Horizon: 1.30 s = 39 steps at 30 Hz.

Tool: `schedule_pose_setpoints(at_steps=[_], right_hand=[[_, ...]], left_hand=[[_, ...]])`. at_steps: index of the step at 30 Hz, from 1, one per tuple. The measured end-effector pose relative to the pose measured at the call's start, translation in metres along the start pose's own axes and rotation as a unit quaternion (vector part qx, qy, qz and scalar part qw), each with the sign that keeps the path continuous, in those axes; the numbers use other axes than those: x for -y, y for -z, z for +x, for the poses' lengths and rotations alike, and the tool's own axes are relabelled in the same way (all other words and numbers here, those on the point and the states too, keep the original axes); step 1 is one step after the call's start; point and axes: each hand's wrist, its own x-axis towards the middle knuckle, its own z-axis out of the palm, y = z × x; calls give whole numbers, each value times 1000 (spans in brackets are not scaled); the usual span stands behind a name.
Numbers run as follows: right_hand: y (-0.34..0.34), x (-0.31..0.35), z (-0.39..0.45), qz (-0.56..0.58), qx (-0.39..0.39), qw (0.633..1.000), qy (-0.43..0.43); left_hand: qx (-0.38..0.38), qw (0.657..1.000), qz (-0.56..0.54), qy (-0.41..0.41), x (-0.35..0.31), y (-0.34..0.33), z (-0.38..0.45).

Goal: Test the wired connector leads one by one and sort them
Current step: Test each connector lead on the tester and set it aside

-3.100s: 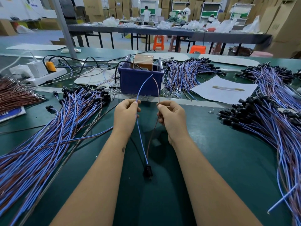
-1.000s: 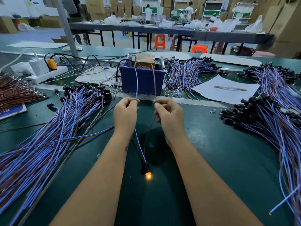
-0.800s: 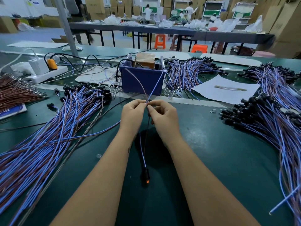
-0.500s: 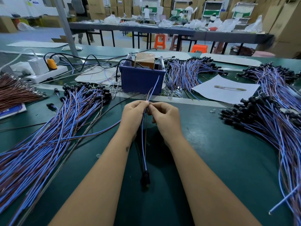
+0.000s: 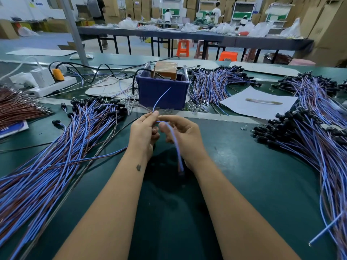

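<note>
Thin blue-and-brown wired lead point(image 5: 175, 141) now off blue plastic bin point(image 5: 162, 94); left hand point(image 5: 144, 134) pinches its ends, right hand point(image 5: 185, 136) loosened. Lay aside untangled.

We are counting two hands, the left hand point(image 5: 143, 135) and the right hand point(image 5: 185, 136), sharing one lead point(image 5: 176, 143). We are seeing one blue bin point(image 5: 162, 92), one white power strip point(image 5: 51, 87), one sheet of paper point(image 5: 258, 105), three orange stools point(image 5: 183, 47) and one pile of brown wires point(image 5: 17, 106). We are making out three heaps of blue-and-brown leads point(image 5: 56, 152), their strands too many to count.
</note>
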Motion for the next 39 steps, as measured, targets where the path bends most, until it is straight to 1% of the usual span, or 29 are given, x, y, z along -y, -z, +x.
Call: schedule_pose_setpoints(at_steps=[2,5,7,10,13,15,18,20,23,25,26,27,28,29,32,34,35,37,39], right_hand=[[2,2,1,83,-40,995,-35],[7,4,5,219,-130,963,-92],[12,8,7,258,-178,944,-104],[17,14,6,259,-228,931,-115],[26,17,1,239,-274,923,-129],[37,19,-5,214,-290,922,-138],[64,29,-10,173,-317,922,-140],[89,42,-10,120,-338,922,-146],[130,60,-12,-1,-340,927,-159],[158,71,-16,-111,-331,924,-158],[173,77,-18,-190,-324,913,-158],[187,83,-21,-282,-312,893,-160],[201,89,-24,-371,-296,865,-163],[214,95,-28,-443,-280,835,-168],[246,106,-42,-572,-257,754,-195],[261,109,-51,-617,-249,712,-224],[267,109,-56,-630,-239,698,-242],[273,108,-64,-639,-226,684,-268],[273,107,-68,-637,-231,682,-276]], left_hand=[[7,999,-31,2,-1,-1,-1],[31,993,-114,-23,-3,2,-5],[49,992,-102,-56,-3,3,-9],[57,994,-11,-95,0,-5,-18],[77,987,69,-127,7,-17,-29],[106,976,114,-150,12,-27,-38],[179,952,174,-177,17,-47,-56],[229,932,202,-195,20,-62,-69],[291,894,252,-230,34,-90,-91],[323,861,294,-261,47,-111,-106],[343,836,321,-282,54,-120,-112],[366,808,350,-300,60,-129,-118],[388,786,374,-303,66,-137,-124],[406,775,390,-288,72,-144,-130],[444,778,401,-188,90,-162,-147],[464,763,423,-152,101,-169,-157],[474,754,433,-142,106,-172,-161],[483,742,446,-129,110,-174,-165],[484,746,441,-124,110,-174,-165]])
